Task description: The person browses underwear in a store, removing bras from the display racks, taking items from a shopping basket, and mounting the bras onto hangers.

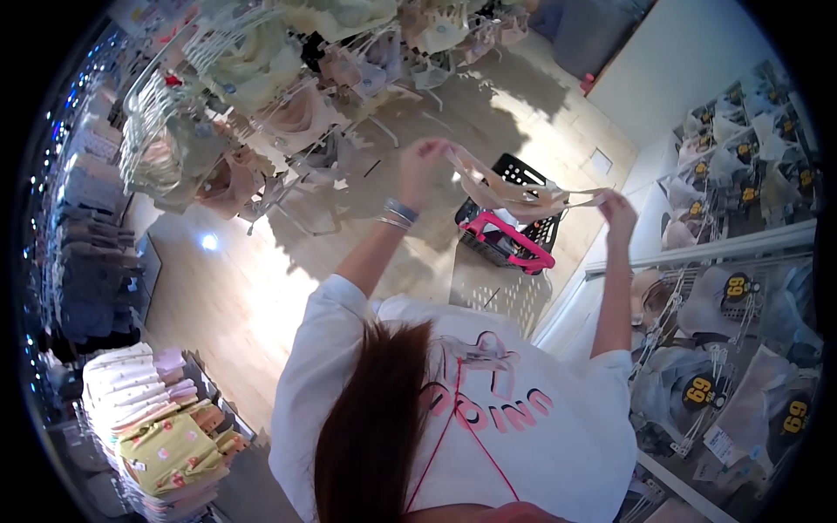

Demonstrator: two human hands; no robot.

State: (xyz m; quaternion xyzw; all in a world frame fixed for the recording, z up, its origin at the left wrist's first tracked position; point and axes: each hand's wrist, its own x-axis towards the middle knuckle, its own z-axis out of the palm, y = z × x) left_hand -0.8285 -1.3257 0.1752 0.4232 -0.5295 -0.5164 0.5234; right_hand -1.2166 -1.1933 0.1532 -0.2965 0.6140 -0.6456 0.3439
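A beige bra (514, 196) is stretched out in the air between my two hands. At its left end, my left hand (425, 157) is closed on a strap or band edge; bracelets circle that wrist. My right hand (617, 212) pinches the other end, where the fabric narrows to a thin strip. Below the bra, a black shopping basket (501, 251) with a pink handle (523, 248) stands on the floor, partly hidden by the fabric. What lies inside the basket is hard to make out.
Racks of hanging bras (301, 113) stand ahead to the left. On the right, a wall display (697, 383) carries more bras with black-and-yellow "69" tags. Folded or hung garments (170, 444) are at the lower left. A grey bin-like container (597, 35) stands at the back.
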